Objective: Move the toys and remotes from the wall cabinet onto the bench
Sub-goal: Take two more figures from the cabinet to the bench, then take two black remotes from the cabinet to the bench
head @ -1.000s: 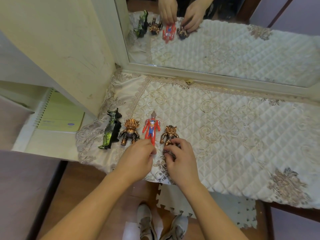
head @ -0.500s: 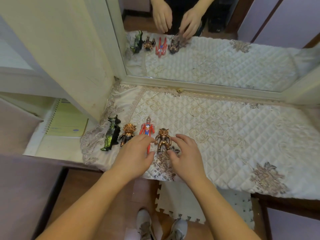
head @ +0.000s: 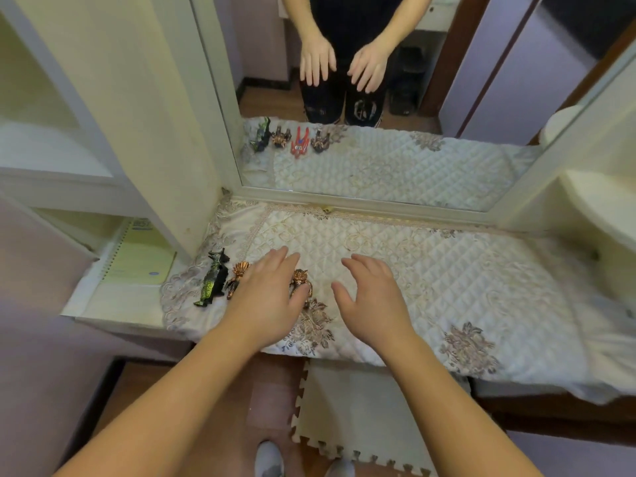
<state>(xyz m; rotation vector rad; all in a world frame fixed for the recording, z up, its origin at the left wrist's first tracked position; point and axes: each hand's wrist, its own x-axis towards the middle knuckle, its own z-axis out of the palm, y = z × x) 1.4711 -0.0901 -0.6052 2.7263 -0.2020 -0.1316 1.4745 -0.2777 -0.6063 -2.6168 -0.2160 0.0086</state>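
Head view: both hands off the toys now. 1 s ago the L hand [head: 272, 294] pinched the red figure's feet and the R hand [head: 371, 297] held the right copper figure [head: 300, 280]. 0.5 s ago the fingers were just letting go. Now both hands are wide, fingers spread and relaxed, holding nothing. The mirror [head: 395, 80] shows them lifted above the toy row.

All 4 toys lie in a row near the front left edge of the tabletop [head: 447, 270], on its quilted cover, same spots as before:
- The black-green dino [head: 214, 278] is leftmost, on its side.
- The spiky copper figure [head: 237, 275] is just beside it, partly behind the L hand.
- The red figure [head: 300, 142] shows only as a reflection; the L hand hides it in direct sight.
- The right copper figure sits between the two hands, its lower half behind the L thumb. Can't tell if the thumb touches it.

The R hand is over bare quilt, apart from the toys.

The view has pulled back vs 0.5 s ago: more of the mirror shows, incl. the person's legs. The notebook [head: 141, 256] is on the low shelf left of the tabletop, and the foam mat [head: 361, 407] is on the floor below.
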